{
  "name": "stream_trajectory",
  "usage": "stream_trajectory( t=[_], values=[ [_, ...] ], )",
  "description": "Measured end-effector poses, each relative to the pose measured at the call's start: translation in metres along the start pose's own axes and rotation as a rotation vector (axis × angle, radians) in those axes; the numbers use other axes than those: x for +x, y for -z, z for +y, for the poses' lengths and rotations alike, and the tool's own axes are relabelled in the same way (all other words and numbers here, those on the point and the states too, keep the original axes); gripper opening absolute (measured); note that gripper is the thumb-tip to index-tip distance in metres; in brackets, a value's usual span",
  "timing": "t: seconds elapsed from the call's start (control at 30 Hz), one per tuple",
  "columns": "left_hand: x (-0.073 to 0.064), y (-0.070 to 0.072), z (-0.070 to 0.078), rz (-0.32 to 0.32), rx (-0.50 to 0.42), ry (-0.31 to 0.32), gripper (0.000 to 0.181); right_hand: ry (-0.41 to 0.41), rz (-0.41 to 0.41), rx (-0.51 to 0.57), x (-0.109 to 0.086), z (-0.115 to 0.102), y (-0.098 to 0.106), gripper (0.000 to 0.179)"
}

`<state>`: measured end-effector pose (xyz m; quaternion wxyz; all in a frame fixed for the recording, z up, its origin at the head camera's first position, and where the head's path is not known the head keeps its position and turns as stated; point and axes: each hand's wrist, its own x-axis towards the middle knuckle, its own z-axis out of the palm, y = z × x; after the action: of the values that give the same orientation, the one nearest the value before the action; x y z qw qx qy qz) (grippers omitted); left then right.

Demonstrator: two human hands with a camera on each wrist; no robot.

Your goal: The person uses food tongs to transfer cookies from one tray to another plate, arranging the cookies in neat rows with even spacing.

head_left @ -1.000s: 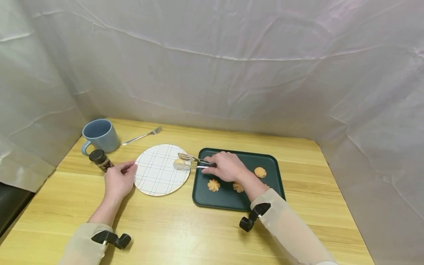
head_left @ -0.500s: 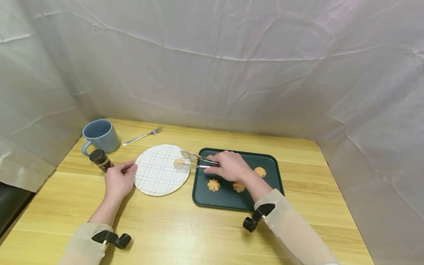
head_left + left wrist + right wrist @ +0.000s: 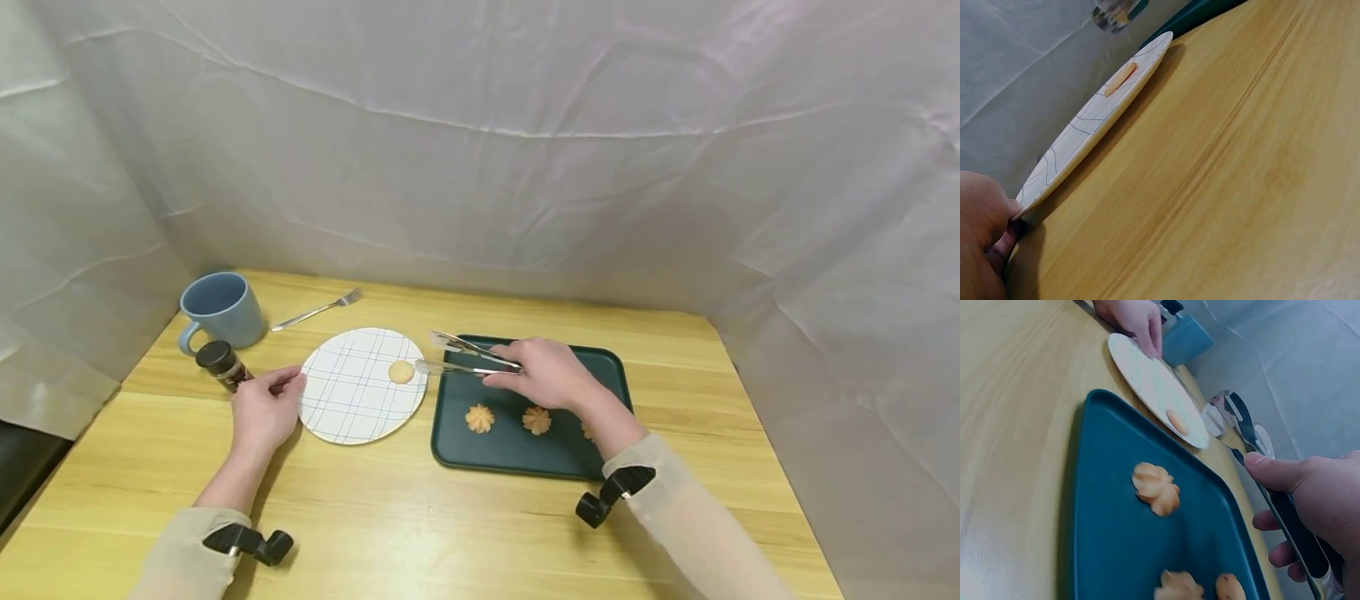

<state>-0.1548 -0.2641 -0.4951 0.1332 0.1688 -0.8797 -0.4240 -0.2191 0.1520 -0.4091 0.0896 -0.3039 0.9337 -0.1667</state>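
My left hand [image 3: 265,410] pinches the left rim of a round white plate [image 3: 352,400] with thin checked lines, thumb on top and a finger beneath in the left wrist view. A single round cookie [image 3: 401,372] lies flat near the plate's right side. Metal tongs [image 3: 480,358] with dark grips are held in my right hand [image 3: 549,372] above the dark green tray [image 3: 498,457]. Their arms stand spread, nothing between them, tips pointing left toward the plate. On the tray lie flower-shaped cookies [image 3: 480,418], one partly behind my right forearm, and a speckled round cookie [image 3: 1230,587].
Left of the plate stand a blue mug [image 3: 222,312] and a small black-capped jar [image 3: 223,364], close to my left hand. A fork [image 3: 318,309] lies behind the plate. Grey cloth [image 3: 480,183] hangs behind and at both sides of the wooden table [image 3: 375,525].
The tongs have spread and moved right with my right hand, off the round cookie, which stays on the plate. My left hand keeps its hold on the rim.
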Motion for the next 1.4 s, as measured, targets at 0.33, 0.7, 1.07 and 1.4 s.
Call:
stream_trajectory(
  t=[0.33, 0.7, 1.07, 1.4],
  values=[
    [0.000, 0.001, 0.001, -0.004, 0.007, 0.016, 0.032, -0.026, 0.115, -0.015, -0.025, 0.023, 0.024, 0.064],
    [0.000, 0.002, 0.000, 0.001, 0.019, 0.020, 0.032, -0.090, 0.131, -0.015, -0.057, 0.044, 0.034, 0.066],
    [-0.001, 0.001, -0.001, 0.011, 0.024, 0.021, 0.031, -0.106, 0.112, 0.009, -0.075, 0.061, 0.031, 0.066],
    [0.000, -0.001, -0.002, 0.001, 0.017, 0.009, 0.032, -0.106, 0.080, 0.009, -0.090, 0.075, 0.027, 0.065]
  ],
)
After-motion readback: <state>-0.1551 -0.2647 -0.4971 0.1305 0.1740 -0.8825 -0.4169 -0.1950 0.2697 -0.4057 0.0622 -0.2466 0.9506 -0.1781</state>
